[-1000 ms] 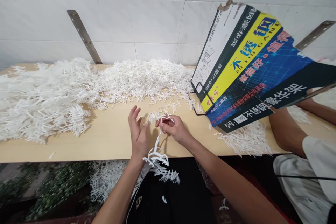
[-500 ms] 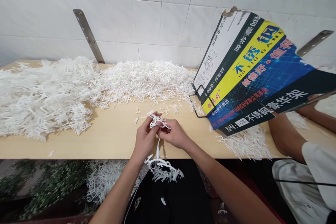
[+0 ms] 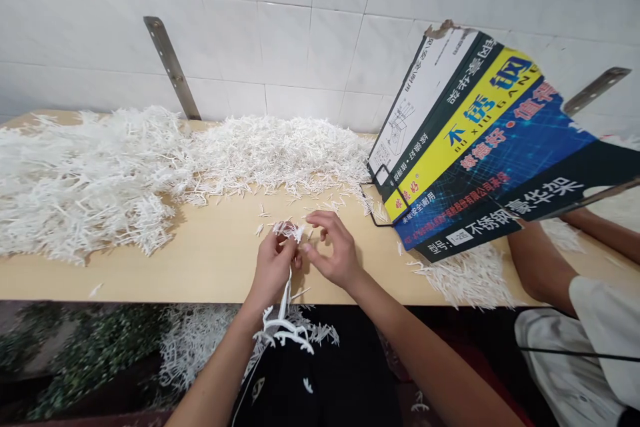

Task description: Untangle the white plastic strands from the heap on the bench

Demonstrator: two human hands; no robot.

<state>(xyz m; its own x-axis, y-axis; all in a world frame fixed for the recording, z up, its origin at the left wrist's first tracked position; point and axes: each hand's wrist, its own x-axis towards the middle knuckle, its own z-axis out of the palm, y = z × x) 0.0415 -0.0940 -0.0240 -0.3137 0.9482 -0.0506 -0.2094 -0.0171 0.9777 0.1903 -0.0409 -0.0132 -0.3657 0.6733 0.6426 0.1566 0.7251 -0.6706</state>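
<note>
My left hand (image 3: 271, 267) is closed around a white branched plastic sprue (image 3: 286, 328). Its thin stem hangs below the fingers, ending in curved, toothed branches over the board's front edge. At the top of the same grip, a tuft of small white prongs (image 3: 290, 232) sticks out. Just to the right is my right hand (image 3: 337, 250), thumb and fingers curved apart, with no held piece visible. A few loose white bits lie on the wooden board (image 3: 220, 260) around the hands.
Large heaps of white plastic pieces (image 3: 80, 180) cover the board's left and back. A printed cardboard sheet (image 3: 480, 140) stands at the right in a black wire holder (image 3: 373, 213). Beyond it are a co-worker's arms (image 3: 543, 267). More white sprues (image 3: 187, 340) lie below the board.
My right hand has drawn away to the right from the left hand and its fingers have parted. The sprue in my left hand has shifted slightly left.
</note>
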